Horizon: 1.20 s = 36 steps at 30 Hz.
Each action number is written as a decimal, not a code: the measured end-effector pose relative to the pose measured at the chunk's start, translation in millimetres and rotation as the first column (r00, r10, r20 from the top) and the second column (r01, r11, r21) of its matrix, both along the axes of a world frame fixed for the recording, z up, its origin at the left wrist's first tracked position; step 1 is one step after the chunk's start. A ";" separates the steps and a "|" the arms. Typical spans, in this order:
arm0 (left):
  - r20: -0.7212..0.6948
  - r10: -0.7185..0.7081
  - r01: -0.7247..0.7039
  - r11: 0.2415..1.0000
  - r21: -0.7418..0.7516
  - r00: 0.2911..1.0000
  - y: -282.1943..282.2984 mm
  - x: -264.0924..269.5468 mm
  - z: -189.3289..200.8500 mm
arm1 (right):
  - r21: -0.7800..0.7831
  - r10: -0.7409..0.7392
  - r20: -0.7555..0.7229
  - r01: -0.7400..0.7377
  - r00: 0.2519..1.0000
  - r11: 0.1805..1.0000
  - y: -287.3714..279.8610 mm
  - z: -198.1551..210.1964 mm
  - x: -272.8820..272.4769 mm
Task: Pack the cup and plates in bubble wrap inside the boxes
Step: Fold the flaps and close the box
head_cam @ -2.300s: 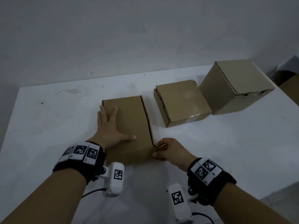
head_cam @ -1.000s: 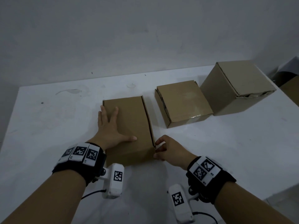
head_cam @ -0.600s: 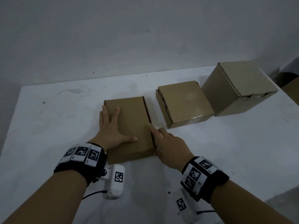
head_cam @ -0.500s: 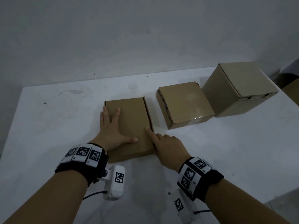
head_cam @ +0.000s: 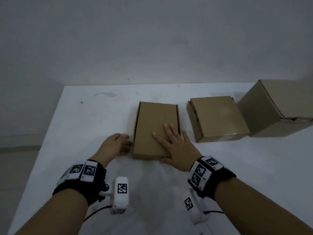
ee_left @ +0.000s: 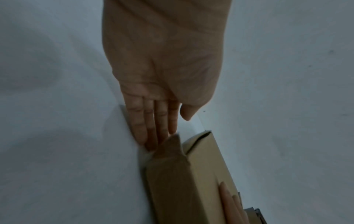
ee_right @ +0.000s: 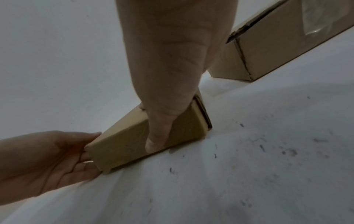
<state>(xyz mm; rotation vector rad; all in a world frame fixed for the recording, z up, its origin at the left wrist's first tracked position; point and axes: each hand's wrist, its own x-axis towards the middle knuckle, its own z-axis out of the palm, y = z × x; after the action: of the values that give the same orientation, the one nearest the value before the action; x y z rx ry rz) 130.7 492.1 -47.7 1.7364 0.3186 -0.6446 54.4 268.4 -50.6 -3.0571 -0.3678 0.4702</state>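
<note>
The flat closed box lies at the centre of the frame on the white bench. The right hand rests flat on its lid, fingers straight, thumb down the near side. The left hand, fingers extended and holding nothing, touches its left side. Right of it lie a second box and, further right, a taller box.

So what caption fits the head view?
Right hand flat on the flat cardboard box, left hand at its side.
</note>
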 end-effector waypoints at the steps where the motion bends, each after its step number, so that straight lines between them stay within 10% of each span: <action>1: -0.045 -0.013 0.012 1.000 -0.011 0.999 3.5 -3.4 0.2 | -0.006 -0.001 0.002 0.001 1.000 1.000 -0.1 -1.1 2.1; 36: -0.232 -0.310 0.340 0.935 0.100 0.922 12.4 -17.0 6.7 | 0.022 -0.014 -0.015 0.014 1.000 1.000 1.2 -6.6 2.5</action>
<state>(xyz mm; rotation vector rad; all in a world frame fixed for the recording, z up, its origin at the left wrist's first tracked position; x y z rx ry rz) 113.8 504.4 -41.0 1.8753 0.2262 -1.0788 56.9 269.7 -57.3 -3.0310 -0.3484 0.4845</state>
